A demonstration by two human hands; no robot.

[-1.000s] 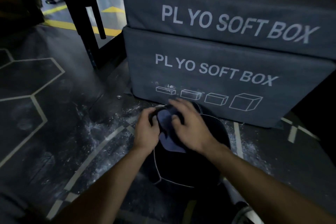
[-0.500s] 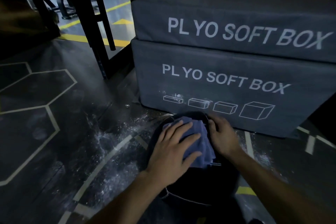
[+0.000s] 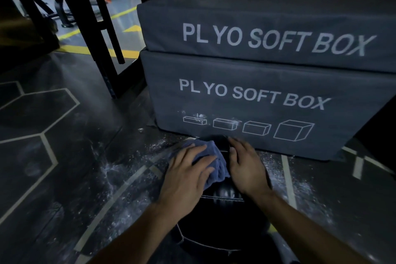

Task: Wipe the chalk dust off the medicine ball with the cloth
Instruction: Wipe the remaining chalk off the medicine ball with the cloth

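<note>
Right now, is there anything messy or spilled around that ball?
Yes. White chalk dust is scattered over the dark floor left of the medicine ball, with more on the right, and smudges mark the lower plyo box near its little box drawings.

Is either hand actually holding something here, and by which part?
Neither grips anything. The left hand presses the blue cloth flat onto the medicine ball; the right hand rests on the ball's top.

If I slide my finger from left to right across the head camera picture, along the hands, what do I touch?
Dusty floor → left hand → blue cloth → right hand → white floor line
</note>
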